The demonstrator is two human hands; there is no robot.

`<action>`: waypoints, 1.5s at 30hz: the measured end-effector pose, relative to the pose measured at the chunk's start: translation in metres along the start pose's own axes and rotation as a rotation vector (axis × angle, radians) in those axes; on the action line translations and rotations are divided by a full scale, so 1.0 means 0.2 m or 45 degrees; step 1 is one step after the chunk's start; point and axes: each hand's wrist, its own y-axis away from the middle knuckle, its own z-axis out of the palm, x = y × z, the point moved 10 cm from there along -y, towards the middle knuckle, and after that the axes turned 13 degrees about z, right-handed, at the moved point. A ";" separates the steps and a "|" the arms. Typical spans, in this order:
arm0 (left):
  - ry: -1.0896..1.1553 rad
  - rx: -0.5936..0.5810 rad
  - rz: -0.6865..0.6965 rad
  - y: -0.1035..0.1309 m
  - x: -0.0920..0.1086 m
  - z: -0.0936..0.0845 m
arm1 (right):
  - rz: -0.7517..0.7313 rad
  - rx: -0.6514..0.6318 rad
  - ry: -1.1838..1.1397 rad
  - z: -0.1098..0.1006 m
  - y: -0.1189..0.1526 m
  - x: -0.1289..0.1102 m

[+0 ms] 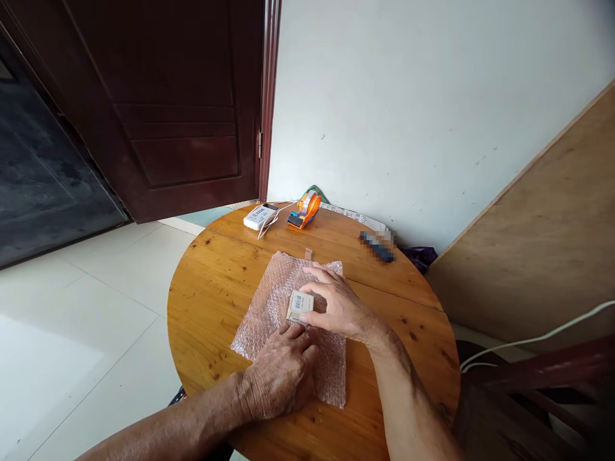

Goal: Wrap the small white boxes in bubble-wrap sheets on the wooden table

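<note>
A small pale cardboard box (301,302) with a barcode label sits on a sheet of bubble wrap (264,307), which lies on the round wooden table. My right hand (336,306) reaches in from the right and is closed on the box, thumb at its near right edge and forefinger by its far corner. My left hand (286,368) lies over the near part of the wrap, back upward, fingers curled down against the sheet. Its knuckles are right at the near side of the box. The fingertips are hidden beneath the hand.
Toward the back of the wooden table (202,307) stand an orange tape dispenser (305,211) and a white device with a cable (260,216). A dark, blurred object (377,246) lies at the back right. Beyond are a white wall (408,115) and a dark red door (187,115).
</note>
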 end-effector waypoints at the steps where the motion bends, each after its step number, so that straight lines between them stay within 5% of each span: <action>1: -0.001 -0.005 0.002 0.00 0.00 0.00 | 0.009 0.046 0.003 -0.02 0.00 -0.01; 5: -0.014 -0.021 -0.007 0.00 -0.01 0.01 | 0.067 0.312 -0.023 -0.25 0.08 0.07; 9: -0.035 -0.023 -0.029 0.00 -0.01 0.01 | 0.276 0.548 0.109 -0.46 0.25 0.33; 15: -0.026 -0.012 -0.034 0.01 -0.02 0.01 | 0.723 0.399 0.267 -0.37 0.43 0.79; 17: -0.027 -0.003 -0.041 0.00 -0.02 0.01 | 0.722 0.542 0.260 -0.40 0.46 0.76; 20: -0.020 -0.012 -0.049 0.00 -0.02 0.02 | 0.498 0.750 0.131 -0.44 0.45 0.51; 23: 0.025 -0.044 -0.056 0.00 -0.01 -0.02 | 0.205 0.605 -0.043 -0.31 0.35 0.21; 26: 0.147 -0.100 -0.043 -0.01 0.00 -0.11 | 0.123 0.432 -0.097 -0.13 0.23 0.07; 31: 0.004 -0.062 -0.125 -0.06 -0.15 -0.24 | 0.179 0.338 0.006 0.07 0.06 0.13; 37: -0.211 -0.153 -0.306 -0.05 -0.46 -0.08 | 0.494 0.288 0.312 0.14 -0.03 0.29; 45: -0.241 -0.106 -0.335 0.02 -0.51 -0.03 | 0.675 0.263 0.450 0.18 0.00 0.34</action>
